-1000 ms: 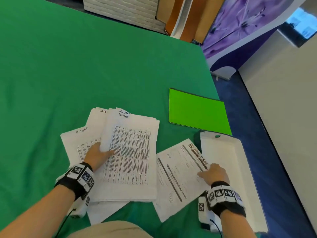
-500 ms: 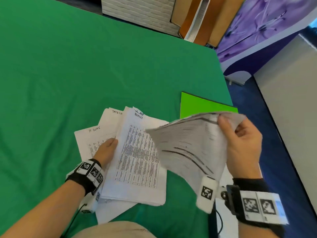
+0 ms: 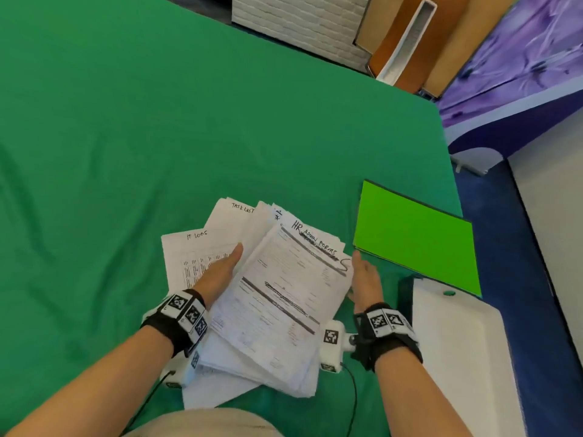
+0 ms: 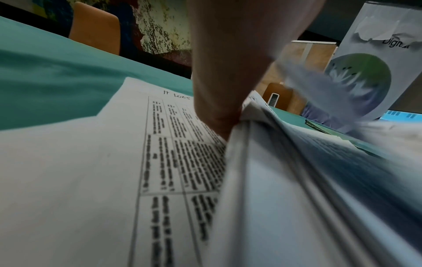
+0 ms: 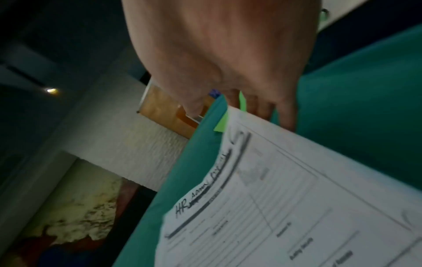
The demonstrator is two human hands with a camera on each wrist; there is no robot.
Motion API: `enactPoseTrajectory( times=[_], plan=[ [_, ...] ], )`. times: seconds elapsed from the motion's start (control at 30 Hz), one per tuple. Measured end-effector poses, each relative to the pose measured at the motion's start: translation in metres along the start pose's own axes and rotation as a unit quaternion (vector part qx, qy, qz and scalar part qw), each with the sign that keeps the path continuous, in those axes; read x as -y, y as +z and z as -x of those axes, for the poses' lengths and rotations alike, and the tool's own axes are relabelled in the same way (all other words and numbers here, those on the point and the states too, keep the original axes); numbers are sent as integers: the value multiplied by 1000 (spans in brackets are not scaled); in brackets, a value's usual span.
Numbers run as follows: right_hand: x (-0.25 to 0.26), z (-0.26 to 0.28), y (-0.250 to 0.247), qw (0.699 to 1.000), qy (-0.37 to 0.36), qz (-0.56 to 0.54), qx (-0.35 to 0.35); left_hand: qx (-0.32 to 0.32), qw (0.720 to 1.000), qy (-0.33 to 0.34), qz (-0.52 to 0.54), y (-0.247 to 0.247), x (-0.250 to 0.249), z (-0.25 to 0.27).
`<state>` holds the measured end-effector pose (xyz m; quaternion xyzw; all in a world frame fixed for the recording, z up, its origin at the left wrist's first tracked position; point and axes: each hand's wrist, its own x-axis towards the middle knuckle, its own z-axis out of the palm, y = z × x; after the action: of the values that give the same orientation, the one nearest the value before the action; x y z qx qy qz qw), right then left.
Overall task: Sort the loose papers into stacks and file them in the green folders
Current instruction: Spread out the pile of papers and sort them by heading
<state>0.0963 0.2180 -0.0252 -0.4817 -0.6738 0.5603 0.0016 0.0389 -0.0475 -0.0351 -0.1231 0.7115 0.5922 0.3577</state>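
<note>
Papers, a thick white printed stack [image 3: 277, 298], lie between our straight-fingered hands; our left hand [image 3: 220, 272] and right hand [image 3: 364, 279] flank its long sides. Bright green card folders [image 3: 416, 238] sit just beyond our right fingers [image 3: 356, 257].

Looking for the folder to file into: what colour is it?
Bright lime green folder, clearest in the head view.

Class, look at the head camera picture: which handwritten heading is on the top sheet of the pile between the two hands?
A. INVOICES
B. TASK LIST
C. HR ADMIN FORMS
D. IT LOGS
C: the top sheet between the left hand and the right hand bears "HR ADMIN FORMS"; "IT LOGS" heads a lower sheet to the left.
</note>
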Motion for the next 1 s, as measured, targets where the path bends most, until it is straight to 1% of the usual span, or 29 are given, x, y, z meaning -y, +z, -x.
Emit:
enactPoseTrajectory(
  times=[0.07,0.1,0.17,0.23,0.33,0.4,0.5,0.53,0.57,0.6,0.63,0.67,0.7,0.73,0.77,0.83,0.87,0.9,0.93,1.0],
  plan=[
    [-16,-2,4,997,54,55,10,2,1000,16,-25,0,4,-3],
    [-23,-1,5,995,74,60,6,-2,999,25,-36,0,7,-5],
    [-34,4,5,994,104,27,21,-15,997,38,-65,4,11,-10],
    [-37,10,5,989,123,-38,69,-16,995,50,-86,11,10,-10],
    [-38,14,-1,986,123,-61,99,5,994,61,-86,18,3,-9],
    [-39,17,-5,982,123,-78,118,23,996,70,-59,19,-1,-7],
    [-46,20,-12,981,88,-106,135,71,994,55,69,19,-3,-7],
    [-47,22,-15,976,81,-128,156,84,990,44,102,19,-4,-6],
    [-47,24,-18,968,88,-155,178,92,988,39,116,20,-4,-7],
    [-47,26,-21,961,100,-170,195,90,991,39,89,20,-3,-8],
    [-48,28,-24,959,106,-172,199,83,995,49,24,20,-1,-10],
    [-51,29,-25,965,102,-153,185,66,993,59,-74,19,-1,-11],
    [-56,28,-26,975,91,-125,158,24,982,67,-175,17,2,-14],
    [-61,26,-26,985,86,-91,122,-44,964,62,-256,14,4,-16],
    [-65,26,-27,990,79,-66,92,-129,945,49,-298,7,6,-17],
    [-71,25,-29,995,71,-48,46,-292,904,-10,-312,-12,7,-16],
    [-72,25,-30,996,63,-47,28,-341,891,-47,-297,-23,7,-13],
    [-72,25,-32,997,58,-53,9,-368,887,-76,-269,-32,8,-11],
    [-72,25,-33,997,53,-58,-5,-376,890,-96,-239,-40,10,-10],
    [-73,27,-34,996,46,-69,-25,-356,916,-93,-163,-51,18,-15]
  ],
)
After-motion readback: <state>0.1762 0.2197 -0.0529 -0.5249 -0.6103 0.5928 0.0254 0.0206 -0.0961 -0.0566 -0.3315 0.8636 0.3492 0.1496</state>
